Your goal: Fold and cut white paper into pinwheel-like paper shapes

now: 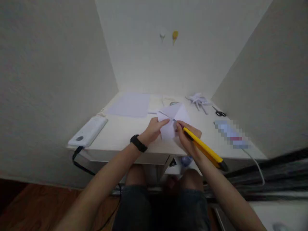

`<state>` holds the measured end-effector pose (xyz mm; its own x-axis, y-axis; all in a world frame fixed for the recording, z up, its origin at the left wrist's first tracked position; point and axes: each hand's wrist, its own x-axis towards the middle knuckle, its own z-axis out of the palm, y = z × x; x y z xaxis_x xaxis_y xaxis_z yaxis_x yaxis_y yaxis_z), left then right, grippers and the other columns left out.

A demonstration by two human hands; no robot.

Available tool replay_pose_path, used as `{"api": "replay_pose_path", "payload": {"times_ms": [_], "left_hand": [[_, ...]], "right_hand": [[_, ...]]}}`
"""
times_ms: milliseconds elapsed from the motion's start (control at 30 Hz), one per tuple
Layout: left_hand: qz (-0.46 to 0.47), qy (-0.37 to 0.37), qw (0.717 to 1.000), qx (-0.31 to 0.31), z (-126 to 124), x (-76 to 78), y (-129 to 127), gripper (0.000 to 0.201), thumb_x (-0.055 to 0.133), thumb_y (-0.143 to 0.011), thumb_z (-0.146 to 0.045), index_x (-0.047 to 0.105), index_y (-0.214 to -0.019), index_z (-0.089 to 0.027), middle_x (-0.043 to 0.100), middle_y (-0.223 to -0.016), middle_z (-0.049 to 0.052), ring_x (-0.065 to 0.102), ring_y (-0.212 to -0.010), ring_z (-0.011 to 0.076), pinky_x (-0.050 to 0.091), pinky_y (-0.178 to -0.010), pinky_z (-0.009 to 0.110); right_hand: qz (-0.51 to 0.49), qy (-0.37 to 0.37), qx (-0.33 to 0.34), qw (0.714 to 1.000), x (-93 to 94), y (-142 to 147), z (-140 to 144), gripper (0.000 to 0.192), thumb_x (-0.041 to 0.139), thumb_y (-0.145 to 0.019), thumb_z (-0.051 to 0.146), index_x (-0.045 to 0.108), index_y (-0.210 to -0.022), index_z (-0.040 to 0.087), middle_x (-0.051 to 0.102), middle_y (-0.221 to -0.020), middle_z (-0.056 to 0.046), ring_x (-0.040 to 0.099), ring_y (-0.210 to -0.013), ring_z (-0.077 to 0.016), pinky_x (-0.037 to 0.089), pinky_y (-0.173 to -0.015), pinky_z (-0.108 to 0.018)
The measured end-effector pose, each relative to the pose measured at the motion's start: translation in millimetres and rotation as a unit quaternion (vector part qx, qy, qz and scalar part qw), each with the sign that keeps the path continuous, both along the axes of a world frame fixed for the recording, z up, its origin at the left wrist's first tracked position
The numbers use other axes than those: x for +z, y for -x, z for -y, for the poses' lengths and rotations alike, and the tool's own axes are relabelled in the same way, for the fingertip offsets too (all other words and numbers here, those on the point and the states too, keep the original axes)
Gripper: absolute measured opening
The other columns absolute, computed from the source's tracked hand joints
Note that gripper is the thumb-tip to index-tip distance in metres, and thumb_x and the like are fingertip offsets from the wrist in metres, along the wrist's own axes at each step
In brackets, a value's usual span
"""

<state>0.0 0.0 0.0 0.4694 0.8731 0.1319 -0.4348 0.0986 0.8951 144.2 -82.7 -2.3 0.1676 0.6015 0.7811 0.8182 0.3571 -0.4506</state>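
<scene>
A folded white sheet of paper, with creases meeting near its middle, is held up over the front part of the white desk. My left hand grips it from the left, thumb lying on top near the centre and the other fingers mostly hidden. In my right hand is a yellow utility knife, its handle slanting down to the right over my forearm. The knife's blade tip touches or nearly touches the paper's middle, close to my left thumb; I cannot tell whether it has gone through.
A flat white sheet lies at the back left. Paper strips forming a star-like shape lie at the back right, near black-handled scissors. A white power strip or box sits at the left edge, a blurred-out phone-like item at the right.
</scene>
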Motion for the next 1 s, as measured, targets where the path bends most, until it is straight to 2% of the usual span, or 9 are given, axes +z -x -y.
{"api": "replay_pose_path", "payload": {"times_ms": [133,267,367,467,600,733,800,867,1000], "left_hand": [[0.009,0.011,1.0,-0.005,-0.4,0.0,0.3,0.03,0.081,-0.069,-0.029,0.072,-0.09,-0.011,0.074,-0.09,0.009,0.066,-0.078,0.0171,0.05,-0.08,0.034],[0.004,0.001,1.0,0.012,0.7,0.5,0.6,0.032,0.083,-0.066,-0.032,0.072,-0.088,-0.01,0.074,-0.09,0.01,0.066,-0.079,0.0177,0.05,-0.082,0.035],[-0.018,-0.024,0.999,0.03,2.6,1.5,0.0,0.034,0.082,-0.066,-0.037,0.073,-0.085,-0.011,0.074,-0.087,0.008,0.065,-0.077,0.0167,0.051,-0.079,0.033],[-0.065,-0.062,0.993,0.071,5.6,3.0,-1.6,0.035,0.079,-0.069,-0.043,0.072,-0.08,-0.011,0.072,-0.08,0.006,0.061,-0.069,0.0147,0.049,-0.069,0.029],[-0.126,-0.138,0.972,0.14,9.7,5.0,-3.9,0.04,0.072,-0.075,-0.05,0.071,-0.075,-0.011,0.069,-0.072,0.005,0.057,-0.062,0.0137,0.045,-0.058,0.025],[-0.188,-0.224,0.939,0.179,12.1,6.9,-2.9,0.038,0.065,-0.081,-0.049,0.074,-0.079,-0.011,0.07,-0.072,0.005,0.06,-0.064,0.0159,0.044,-0.056,0.024],[-0.19,-0.253,0.93,0.187,11.9,7.8,-1.1,0.035,0.063,-0.084,-0.045,0.075,-0.087,-0.013,0.073,-0.08,0.006,0.063,-0.072,0.0174,0.047,-0.062,0.025],[-0.186,-0.253,0.927,0.205,10.5,8.5,1.1,0.033,0.063,-0.084,-0.044,0.075,-0.084,-0.013,0.073,-0.08,0.006,0.064,-0.074,0.018,0.048,-0.064,0.025],[-0.146,-0.173,0.946,0.232,5.8,8.5,4.4,0.036,0.07,-0.077,-0.047,0.07,-0.069,-0.012,0.068,-0.069,0.004,0.061,-0.066,0.0175,0.046,-0.061,0.027]], "right_hand": [[0.058,-0.005,-0.006,0.998,-3.0,-5.5,-4.9,0.029,0.048,-0.097,0.037,0.075,-0.098,0.025,0.078,-0.089,-0.006,0.074,-0.082,-0.025,0.058,-0.079,-0.037],[0.098,-0.028,0.027,0.994,-6.6,-10.9,-7.6,0.025,0.052,-0.094,0.032,0.074,-0.096,0.021,0.078,-0.094,-0.007,0.074,-0.086,-0.0217,0.056,-0.082,-0.032],[0.042,-0.026,0.025,0.998,-2.4,-6.4,-5.8,0.027,0.052,-0.093,0.034,0.074,-0.091,0.019,0.077,-0.088,-0.007,0.073,-0.081,-0.0206,0.056,-0.078,-0.03],[-0.116,0.029,0.014,0.993,5.6,5.8,-5.6,0.032,0.053,-0.093,0.043,0.074,-0.094,0.018,0.075,-0.076,-0.006,0.071,-0.071,-0.0194,0.055,-0.07,-0.03],[-0.396,0.042,0.029,0.917,10.4,24.7,-17.1,0.041,0.061,-0.085,0.052,0.069,-0.103,0.015,0.068,-0.06,0.001,0.063,-0.054,-0.0149,0.051,-0.054,-0.025],[-0.57,-0.011,0.048,0.82,10.1,42.7,-32.2,0.042,0.069,-0.076,0.05,0.066,-0.102,0.017,0.074,-0.089,-0.005,0.065,-0.057,-0.0118,0.045,-0.045,-0.021],[-0.598,-0.014,0.057,0.799,10.0,48.8,-35.1,0.043,0.07,-0.075,0.049,0.066,-0.104,0.018,0.074,-0.102,-0.008,0.066,-0.06,-0.0116,0.045,-0.045,-0.02],[-0.577,0.006,0.076,0.813,9.8,49.6,-33.8,0.044,0.069,-0.076,0.05,0.068,-0.106,0.018,0.075,-0.1,-0.007,0.067,-0.062,-0.0121,0.047,-0.048,-0.021],[-0.423,0.089,0.115,0.894,12.0,29.4,-20.8,0.046,0.069,-0.079,0.052,0.073,-0.109,0.017,0.073,-0.067,-0.003,0.064,-0.056,-0.0145,0.05,-0.053,-0.024]]}}
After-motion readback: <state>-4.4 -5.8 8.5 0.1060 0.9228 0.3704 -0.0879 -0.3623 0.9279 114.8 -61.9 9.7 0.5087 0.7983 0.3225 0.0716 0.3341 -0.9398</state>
